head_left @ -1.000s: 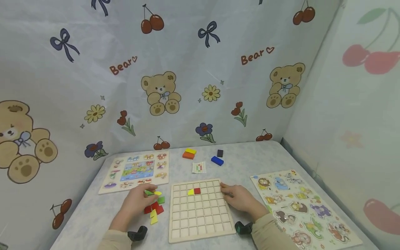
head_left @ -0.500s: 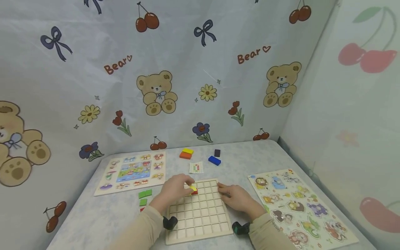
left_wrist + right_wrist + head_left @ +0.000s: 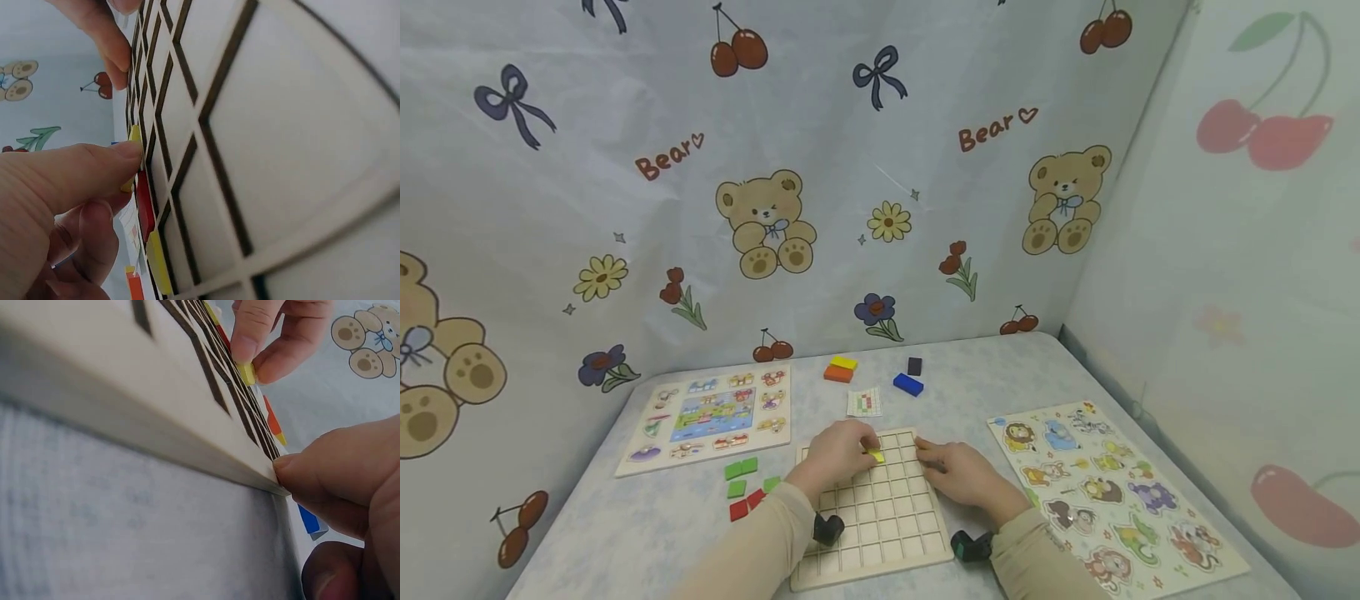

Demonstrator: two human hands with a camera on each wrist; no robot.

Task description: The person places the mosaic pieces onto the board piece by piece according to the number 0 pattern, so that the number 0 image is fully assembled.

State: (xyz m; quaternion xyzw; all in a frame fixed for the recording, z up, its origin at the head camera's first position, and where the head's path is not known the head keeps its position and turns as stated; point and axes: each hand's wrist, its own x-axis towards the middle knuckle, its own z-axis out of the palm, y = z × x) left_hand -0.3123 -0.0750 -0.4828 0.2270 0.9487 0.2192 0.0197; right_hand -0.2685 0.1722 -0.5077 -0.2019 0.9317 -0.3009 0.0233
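My left hand [image 3: 842,450] is over the far part of a wooden grid board [image 3: 887,517] and pinches a yellow tile [image 3: 134,132] between thumb and index finger, low over the cells. In the left wrist view a red tile [image 3: 145,206] and a second yellow tile [image 3: 159,262] sit in the board beside it; the hand hides them from the head view. At the board's far right corner, my right hand [image 3: 962,473] grips the edge with its thumb tip, the other fingers curled below. Loose green tiles [image 3: 741,468] and red tiles [image 3: 739,509] lie left of the board.
Behind the board lies a small pattern card [image 3: 865,402]. Beyond it are orange [image 3: 838,374], yellow [image 3: 844,362], blue [image 3: 908,384] and black [image 3: 914,366] blocks. A picture puzzle [image 3: 715,414] lies at the far left, and an animal puzzle [image 3: 1112,492] lies at the right.
My left hand has moved right from the loose tiles to the board, carrying the yellow tile, then slid slightly further right. My right hand has stayed at the board's corner.
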